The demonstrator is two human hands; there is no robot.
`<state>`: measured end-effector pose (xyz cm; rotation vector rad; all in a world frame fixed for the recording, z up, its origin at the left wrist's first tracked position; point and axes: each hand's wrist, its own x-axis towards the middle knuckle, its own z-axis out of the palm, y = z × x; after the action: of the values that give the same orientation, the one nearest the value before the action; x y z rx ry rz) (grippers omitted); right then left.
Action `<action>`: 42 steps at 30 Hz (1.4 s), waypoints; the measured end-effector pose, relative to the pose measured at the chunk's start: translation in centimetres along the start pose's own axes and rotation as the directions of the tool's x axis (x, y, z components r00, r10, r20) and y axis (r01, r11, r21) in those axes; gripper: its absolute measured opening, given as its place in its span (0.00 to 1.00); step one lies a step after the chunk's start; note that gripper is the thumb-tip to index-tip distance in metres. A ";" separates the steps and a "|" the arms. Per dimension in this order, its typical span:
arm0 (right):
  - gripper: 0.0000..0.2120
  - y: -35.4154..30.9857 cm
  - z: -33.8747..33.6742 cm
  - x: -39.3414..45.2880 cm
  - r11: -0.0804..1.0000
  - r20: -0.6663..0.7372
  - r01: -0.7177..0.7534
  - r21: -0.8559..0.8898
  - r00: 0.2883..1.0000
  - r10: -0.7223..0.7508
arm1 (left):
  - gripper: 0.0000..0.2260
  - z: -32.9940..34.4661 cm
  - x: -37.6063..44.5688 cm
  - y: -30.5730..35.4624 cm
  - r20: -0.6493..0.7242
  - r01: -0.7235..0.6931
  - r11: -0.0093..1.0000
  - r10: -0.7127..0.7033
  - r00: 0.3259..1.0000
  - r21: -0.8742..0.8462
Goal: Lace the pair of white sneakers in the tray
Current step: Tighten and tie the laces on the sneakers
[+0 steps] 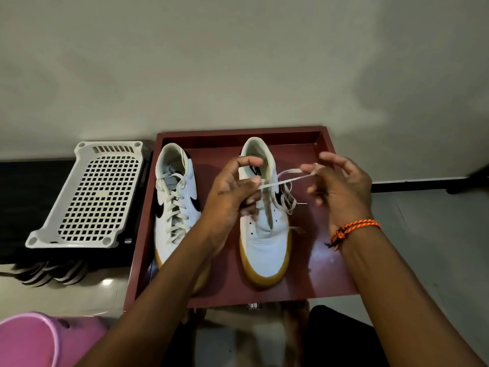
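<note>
Tray: dark red, holding both sneakers side by side, toes toward you
Left shoe: laced up its front already; leave it
Right shoe: long axis runs away from you; only partly laced, it seems
Lace: stretched across from the right shoe's eyelets out to your right
Left hand: your grip curls over the tongue, apparently pinching the lace at the eyelets; nearer the shoe
Right hand: fingers pinch the lace's free end, just right of the collar; the next eyelet lies left and below this grip

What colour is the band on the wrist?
Orange with dark flecks, on the right wrist band; head view.
</note>
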<state>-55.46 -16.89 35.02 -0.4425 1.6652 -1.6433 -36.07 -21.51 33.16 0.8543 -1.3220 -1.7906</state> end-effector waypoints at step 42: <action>0.05 2.1 1.2 -1.7 0.676 0.595 0.513 -0.529 0.792 -0.134 | 0.07 -2.0 0.4 -1.4 0.024 -0.056 0.865 0.050 0.998 0.498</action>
<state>-53.00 -16.28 33.55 -1.5089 1.7591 -0.9276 -34.84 -22.48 31.28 1.0660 -1.8399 -1.4221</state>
